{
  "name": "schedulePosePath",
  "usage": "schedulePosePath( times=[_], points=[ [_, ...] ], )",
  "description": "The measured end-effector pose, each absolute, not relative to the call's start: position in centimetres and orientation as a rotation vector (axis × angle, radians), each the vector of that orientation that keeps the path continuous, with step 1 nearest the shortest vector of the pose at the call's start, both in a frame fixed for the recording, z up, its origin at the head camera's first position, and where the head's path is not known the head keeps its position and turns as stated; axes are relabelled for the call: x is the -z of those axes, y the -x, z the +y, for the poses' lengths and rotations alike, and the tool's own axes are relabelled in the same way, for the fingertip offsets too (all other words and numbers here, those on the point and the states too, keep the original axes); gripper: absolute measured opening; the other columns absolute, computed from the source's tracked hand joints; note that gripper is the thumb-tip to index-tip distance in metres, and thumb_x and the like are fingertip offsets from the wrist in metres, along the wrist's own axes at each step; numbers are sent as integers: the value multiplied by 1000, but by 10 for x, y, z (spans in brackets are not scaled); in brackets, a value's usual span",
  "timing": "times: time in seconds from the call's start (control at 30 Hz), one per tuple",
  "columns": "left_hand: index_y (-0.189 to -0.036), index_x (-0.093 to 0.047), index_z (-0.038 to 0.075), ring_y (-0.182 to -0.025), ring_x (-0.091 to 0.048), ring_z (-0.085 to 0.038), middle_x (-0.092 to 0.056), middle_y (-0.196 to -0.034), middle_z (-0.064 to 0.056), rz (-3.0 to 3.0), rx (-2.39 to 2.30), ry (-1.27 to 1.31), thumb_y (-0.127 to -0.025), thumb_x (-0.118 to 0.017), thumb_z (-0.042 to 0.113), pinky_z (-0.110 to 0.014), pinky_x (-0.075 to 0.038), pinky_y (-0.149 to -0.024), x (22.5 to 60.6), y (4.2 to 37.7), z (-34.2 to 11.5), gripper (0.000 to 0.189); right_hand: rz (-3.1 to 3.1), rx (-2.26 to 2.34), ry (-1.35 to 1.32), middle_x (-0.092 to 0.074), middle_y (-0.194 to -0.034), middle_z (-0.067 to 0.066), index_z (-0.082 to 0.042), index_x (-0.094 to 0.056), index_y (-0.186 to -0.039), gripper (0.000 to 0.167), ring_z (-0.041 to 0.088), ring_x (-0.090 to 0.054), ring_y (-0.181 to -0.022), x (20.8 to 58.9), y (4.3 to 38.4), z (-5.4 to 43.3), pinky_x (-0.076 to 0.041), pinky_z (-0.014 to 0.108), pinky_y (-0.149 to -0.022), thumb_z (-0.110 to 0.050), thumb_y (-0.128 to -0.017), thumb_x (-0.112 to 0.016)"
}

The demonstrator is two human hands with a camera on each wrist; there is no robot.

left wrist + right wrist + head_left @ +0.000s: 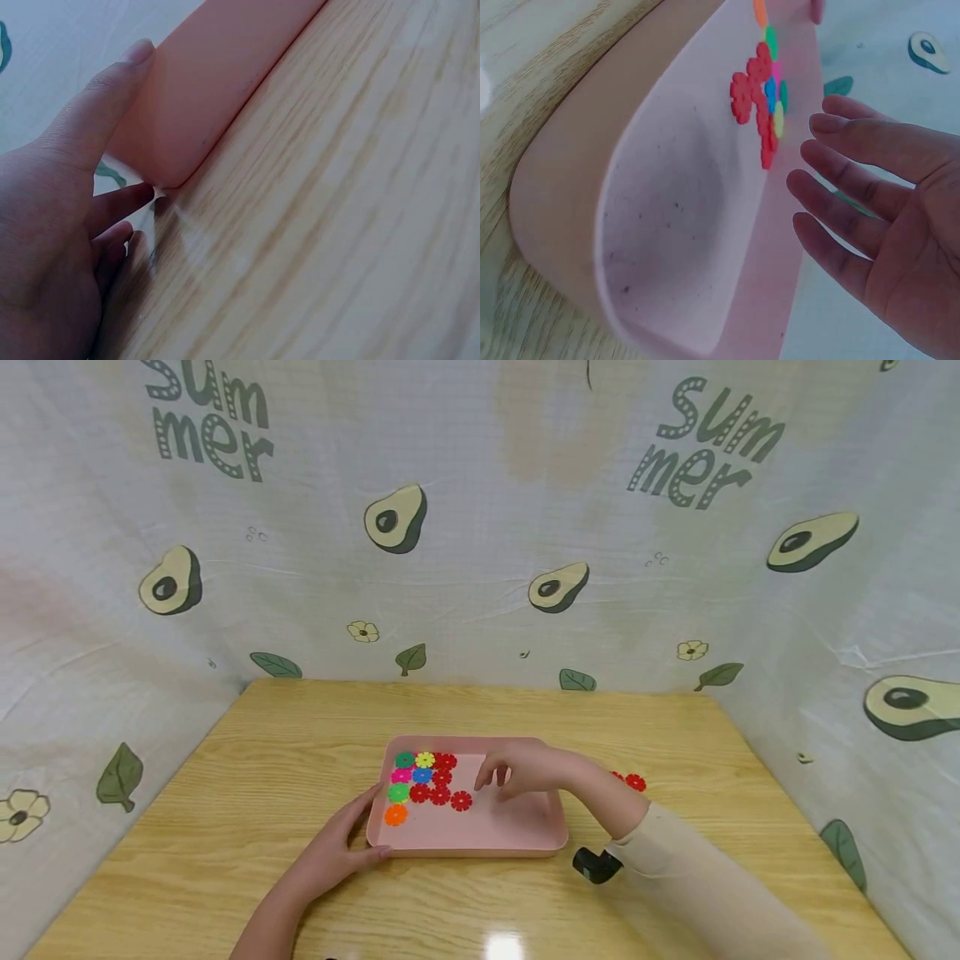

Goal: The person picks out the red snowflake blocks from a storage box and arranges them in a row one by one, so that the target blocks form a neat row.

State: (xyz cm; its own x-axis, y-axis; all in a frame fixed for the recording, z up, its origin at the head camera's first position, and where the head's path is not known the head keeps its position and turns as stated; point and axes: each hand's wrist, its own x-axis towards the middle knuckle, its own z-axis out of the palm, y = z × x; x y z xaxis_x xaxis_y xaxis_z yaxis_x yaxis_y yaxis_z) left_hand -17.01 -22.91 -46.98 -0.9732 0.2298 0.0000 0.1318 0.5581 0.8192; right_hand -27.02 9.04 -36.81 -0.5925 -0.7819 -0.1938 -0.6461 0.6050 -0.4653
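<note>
A shallow pink tray [480,852] lies on the wooden table, with several flower-shaped plastic discs in its left half. Among them are red discs [440,795], an orange disc [396,814], a blue disc [422,775] and a yellow disc [425,760]. My left hand [341,847] holds the tray's near left corner, thumb against the front wall [217,67] and fingers at the left side. Over the tray's right half hovers my right hand [525,770], fingers loosely bent and nothing between them. In the right wrist view, that hand [892,202] is apart from the discs [761,97].
More red discs [635,782] lie on the table right of the tray, partly hidden by the right forearm. A black wrist device [597,865] sticks out from the right sleeve. Behind the table [300,718] hangs a printed cloth [465,635].
</note>
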Motion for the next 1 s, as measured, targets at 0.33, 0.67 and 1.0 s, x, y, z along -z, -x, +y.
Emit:
schedulePosePath(
  times=[0.33, 0.67, 1.0],
  points=[
    [-155, -27, 24, -143, -22, -39, -29, -156, -11, 2667, -1408, -300, -80, -79, 43, -64, -19, -111, 473, 170, -230, 94, 2409, 385, 1160, -67, -100, -12, -24, -76, -108, 29, 12, -59, -95, 381, 284, 59, -51, 21, -74, -7, -84, -75],
    [-155, -27, 22, -142, -23, -39, -31, -155, -12, 2677, -1394, -316, -80, -79, 44, -63, -20, -111, 470, 171, -229, 94, 2423, 314, 1119, -63, -95, -15, -32, -77, -99, 31, 9, -53, -91, 388, 287, 44, -51, 21, -69, -6, -83, -76],
    [-155, -28, 23, -143, -22, -39, -30, -156, -11, 2660, -1409, -280, -79, -80, 42, -63, -19, -111, 471, 171, -229, 94, 2433, 215, 1116, -60, -91, -18, -37, -75, -96, 33, 7, -53, -91, 396, 289, 35, -52, 20, -65, -8, -80, -80]
  ],
)
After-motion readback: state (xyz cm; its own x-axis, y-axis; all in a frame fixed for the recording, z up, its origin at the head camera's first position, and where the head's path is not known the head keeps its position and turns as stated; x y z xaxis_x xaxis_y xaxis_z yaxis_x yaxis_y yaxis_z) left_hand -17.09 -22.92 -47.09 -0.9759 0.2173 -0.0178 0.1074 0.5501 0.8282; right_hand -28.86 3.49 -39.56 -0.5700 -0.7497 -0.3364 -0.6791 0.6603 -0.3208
